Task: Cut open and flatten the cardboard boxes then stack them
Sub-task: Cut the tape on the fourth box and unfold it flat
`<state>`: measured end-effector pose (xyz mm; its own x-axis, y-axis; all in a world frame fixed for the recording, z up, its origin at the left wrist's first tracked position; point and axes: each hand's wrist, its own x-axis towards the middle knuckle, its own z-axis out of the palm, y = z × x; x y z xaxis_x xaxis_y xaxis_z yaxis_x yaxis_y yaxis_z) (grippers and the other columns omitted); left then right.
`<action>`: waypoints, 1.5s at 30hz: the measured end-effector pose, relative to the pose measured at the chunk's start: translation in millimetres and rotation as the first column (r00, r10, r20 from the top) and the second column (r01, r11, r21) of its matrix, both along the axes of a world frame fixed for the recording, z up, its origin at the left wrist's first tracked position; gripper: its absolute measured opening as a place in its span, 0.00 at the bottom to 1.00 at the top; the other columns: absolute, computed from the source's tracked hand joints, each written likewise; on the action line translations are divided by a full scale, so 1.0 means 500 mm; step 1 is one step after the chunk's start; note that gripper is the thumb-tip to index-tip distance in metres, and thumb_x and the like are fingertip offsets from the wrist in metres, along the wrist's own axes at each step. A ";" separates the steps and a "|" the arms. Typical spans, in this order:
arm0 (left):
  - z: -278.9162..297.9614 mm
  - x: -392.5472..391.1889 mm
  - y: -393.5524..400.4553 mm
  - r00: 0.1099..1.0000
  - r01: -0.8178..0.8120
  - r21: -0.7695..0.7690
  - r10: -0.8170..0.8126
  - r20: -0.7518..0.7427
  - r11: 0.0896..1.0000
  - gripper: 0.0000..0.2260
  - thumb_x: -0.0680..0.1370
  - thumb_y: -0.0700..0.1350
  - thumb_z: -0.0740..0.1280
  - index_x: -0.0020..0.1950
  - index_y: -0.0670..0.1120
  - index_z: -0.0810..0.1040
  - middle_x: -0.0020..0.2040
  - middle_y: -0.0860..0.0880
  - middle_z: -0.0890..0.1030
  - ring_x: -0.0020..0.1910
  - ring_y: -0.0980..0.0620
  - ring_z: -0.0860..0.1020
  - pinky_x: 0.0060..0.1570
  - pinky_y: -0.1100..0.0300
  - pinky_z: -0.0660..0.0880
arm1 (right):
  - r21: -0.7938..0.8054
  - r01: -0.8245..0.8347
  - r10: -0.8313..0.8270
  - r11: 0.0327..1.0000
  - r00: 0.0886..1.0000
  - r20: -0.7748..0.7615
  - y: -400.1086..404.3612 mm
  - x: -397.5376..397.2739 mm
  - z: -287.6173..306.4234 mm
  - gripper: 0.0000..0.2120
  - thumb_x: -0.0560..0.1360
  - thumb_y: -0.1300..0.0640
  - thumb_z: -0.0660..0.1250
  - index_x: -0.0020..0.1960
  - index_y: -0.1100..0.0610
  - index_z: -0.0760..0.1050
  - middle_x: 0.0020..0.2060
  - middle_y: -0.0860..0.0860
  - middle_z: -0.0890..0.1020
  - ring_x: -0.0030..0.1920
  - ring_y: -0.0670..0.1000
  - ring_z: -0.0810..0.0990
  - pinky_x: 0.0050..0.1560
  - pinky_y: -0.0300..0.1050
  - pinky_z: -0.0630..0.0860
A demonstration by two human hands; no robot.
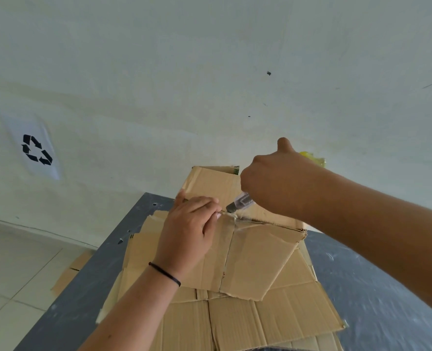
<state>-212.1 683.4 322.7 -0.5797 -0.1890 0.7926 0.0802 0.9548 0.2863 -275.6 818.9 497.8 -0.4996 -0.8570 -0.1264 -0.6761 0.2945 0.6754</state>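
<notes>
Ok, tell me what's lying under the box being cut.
Under the box being cut lies a stack of flattened cardboard, spread on a grey table. How many sheets the stack holds, and the table surface beneath them, are covered and cannot be seen.

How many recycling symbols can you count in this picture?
1: a black recycling symbol printed on a white sheet on the wall, left of the hands and the cardboard. Others could lie outside the view.

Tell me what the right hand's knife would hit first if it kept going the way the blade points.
Probably the left hand's fingers. The right hand aims the knife leftward along the box seam, and those fingers pinch the cardboard just ahead of the tip.
</notes>
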 end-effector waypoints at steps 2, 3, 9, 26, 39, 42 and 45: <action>0.001 0.005 -0.011 1.000 -0.017 0.027 0.016 0.013 0.999 0.03 0.75 0.39 0.69 0.46 0.46 0.82 0.49 0.52 0.83 0.49 0.56 0.80 0.68 0.40 0.66 | 0.034 0.027 -0.027 0.999 1.000 -0.003 0.016 -0.014 0.000 0.15 0.80 0.49 0.58 0.37 0.54 0.67 0.33 0.48 0.68 0.33 0.48 0.68 0.55 0.51 0.58; 0.001 0.007 -0.014 1.000 -0.016 0.028 0.015 0.019 0.999 0.03 0.75 0.39 0.69 0.46 0.46 0.82 0.50 0.52 0.83 0.49 0.56 0.80 0.68 0.40 0.66 | 0.030 0.037 -0.037 0.999 0.999 0.019 0.027 -0.021 0.000 0.11 0.80 0.48 0.58 0.42 0.53 0.71 0.35 0.48 0.71 0.37 0.49 0.72 0.54 0.50 0.58; 0.000 -0.006 0.004 1.000 -0.030 0.052 0.030 0.009 0.998 0.04 0.74 0.38 0.70 0.45 0.46 0.82 0.50 0.51 0.83 0.50 0.56 0.80 0.69 0.41 0.64 | 0.024 0.010 -0.010 1.000 1.000 0.004 0.041 -0.020 -0.005 0.10 0.79 0.51 0.56 0.54 0.50 0.76 0.33 0.47 0.67 0.40 0.51 0.72 0.51 0.48 0.56; 0.037 -0.011 0.004 0.991 -0.005 -0.138 0.023 0.130 0.990 0.04 0.73 0.44 0.64 0.42 0.48 0.78 0.42 0.51 0.74 0.45 0.52 0.73 0.50 0.58 0.67 | -0.575 0.451 -0.117 0.682 0.844 0.524 0.210 -0.043 -0.091 0.10 0.80 0.46 0.55 0.45 0.48 0.71 0.35 0.46 0.75 0.34 0.46 0.75 0.32 0.40 0.69; 0.098 -0.019 -0.064 0.989 -0.149 0.681 0.097 0.114 0.717 0.07 0.78 0.43 0.65 0.40 0.46 0.75 0.38 0.51 0.77 0.38 0.53 0.74 0.37 0.59 0.68 | -0.202 0.905 0.299 -0.374 0.325 0.897 0.266 -0.036 -0.372 0.33 0.56 0.34 0.77 0.48 0.58 0.75 0.39 0.54 0.83 0.39 0.55 0.81 0.38 0.50 0.77; 0.062 -0.006 -0.057 0.993 -0.114 0.822 0.065 0.094 0.558 0.08 0.79 0.43 0.65 0.40 0.43 0.75 0.36 0.48 0.75 0.35 0.52 0.70 0.35 0.59 0.67 | -0.024 0.931 0.544 -0.365 0.234 0.806 0.258 -0.029 -0.363 0.24 0.62 0.45 0.78 0.52 0.55 0.77 0.45 0.52 0.84 0.47 0.54 0.81 0.46 0.53 0.76; 0.018 0.004 -0.049 0.993 -0.110 0.880 0.098 0.072 0.461 0.07 0.79 0.43 0.64 0.43 0.42 0.74 0.36 0.49 0.73 0.34 0.53 0.69 0.34 0.60 0.66 | -0.070 0.952 0.590 -0.298 0.241 0.771 0.254 -0.047 -0.356 0.19 0.66 0.51 0.75 0.53 0.57 0.77 0.46 0.54 0.84 0.48 0.56 0.82 0.49 0.54 0.79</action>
<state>-209.9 658.8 331.5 -0.5129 -0.8428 0.1632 -0.0101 0.1960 0.9806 -299.1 945.7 319.9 -0.9600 -0.1345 -0.2455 0.2450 0.0209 -0.9693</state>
